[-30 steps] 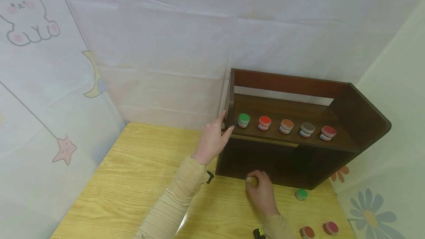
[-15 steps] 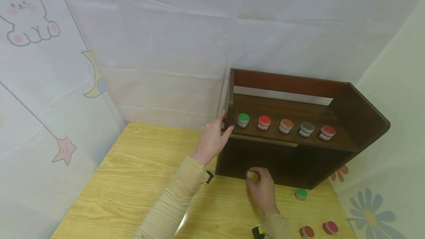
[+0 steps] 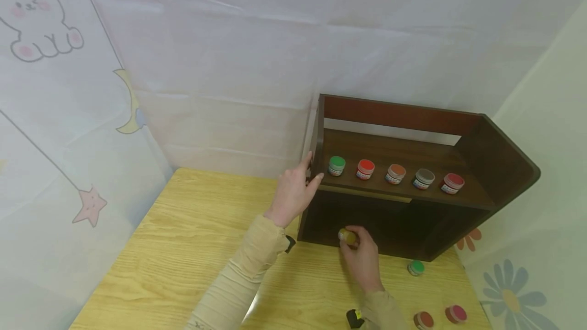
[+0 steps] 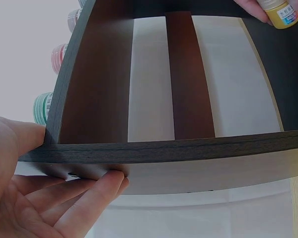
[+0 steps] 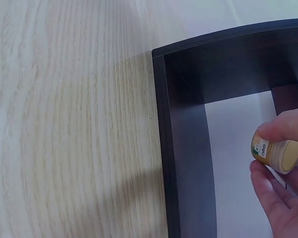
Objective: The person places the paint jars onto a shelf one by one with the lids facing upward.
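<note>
A small yellow paint jar with a white label is pinched between the thumb and fingers of my right hand. The jar is at the front of the dark brown shelf's lower compartment, and in the right wrist view it appears tilted. My left hand grips the left side panel of the shelf. In the left wrist view its thumb lies at the panel's front edge and its fingers press the outer face.
Several paint jars line the upper shelf, from a green jar to a dark red jar. On the wooden table stand another green jar, a brown-red jar and a magenta jar. A fabric wall covering hangs behind.
My right hand has moved the yellow jar slightly up and forward, from the shelf's front bottom edge into the lower compartment's opening. The left hand stays on the side panel.
</note>
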Demonstrator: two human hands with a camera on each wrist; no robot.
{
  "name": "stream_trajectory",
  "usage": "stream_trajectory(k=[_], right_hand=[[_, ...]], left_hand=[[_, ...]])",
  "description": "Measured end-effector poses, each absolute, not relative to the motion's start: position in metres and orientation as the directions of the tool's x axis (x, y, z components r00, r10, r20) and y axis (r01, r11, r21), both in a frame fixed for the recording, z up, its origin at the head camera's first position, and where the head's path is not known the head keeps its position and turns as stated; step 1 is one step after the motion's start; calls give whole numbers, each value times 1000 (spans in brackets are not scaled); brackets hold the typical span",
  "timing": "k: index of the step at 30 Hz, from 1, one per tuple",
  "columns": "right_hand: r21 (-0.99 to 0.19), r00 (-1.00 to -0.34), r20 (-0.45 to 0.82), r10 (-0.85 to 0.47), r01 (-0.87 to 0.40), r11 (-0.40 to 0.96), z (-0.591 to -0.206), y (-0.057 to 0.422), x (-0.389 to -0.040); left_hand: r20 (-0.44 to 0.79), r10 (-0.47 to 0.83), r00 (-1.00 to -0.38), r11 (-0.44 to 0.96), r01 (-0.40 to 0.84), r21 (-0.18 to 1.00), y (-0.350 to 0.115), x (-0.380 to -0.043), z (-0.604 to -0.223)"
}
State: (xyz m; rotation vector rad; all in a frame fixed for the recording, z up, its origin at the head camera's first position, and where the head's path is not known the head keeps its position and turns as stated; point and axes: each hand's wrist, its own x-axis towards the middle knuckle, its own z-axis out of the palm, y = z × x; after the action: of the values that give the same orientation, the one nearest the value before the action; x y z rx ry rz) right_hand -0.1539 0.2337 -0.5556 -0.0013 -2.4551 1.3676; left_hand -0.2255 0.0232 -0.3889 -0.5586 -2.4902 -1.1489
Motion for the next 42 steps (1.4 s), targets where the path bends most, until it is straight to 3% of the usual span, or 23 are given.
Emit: stream_trajectory(k=[7,19,35,42], right_hand=[[-798,-925,347,156,-204,568,-547,232,-160],[-832,-939,306,159,-183,523,-532,227,-170],[-803,-895,416,160,-280,526,-536,222,-184],[-825,-906,388,169,-260,501,-534,217,-191]], left_hand=[[467,205,-860,591,489,642,24,-226,-390],[475,200,-857,593,492,638,24,-227,-391],[476,199,-857,578,495,649,24,-227,-392],[467,202,-861,573,490,657,25,-228,-393]])
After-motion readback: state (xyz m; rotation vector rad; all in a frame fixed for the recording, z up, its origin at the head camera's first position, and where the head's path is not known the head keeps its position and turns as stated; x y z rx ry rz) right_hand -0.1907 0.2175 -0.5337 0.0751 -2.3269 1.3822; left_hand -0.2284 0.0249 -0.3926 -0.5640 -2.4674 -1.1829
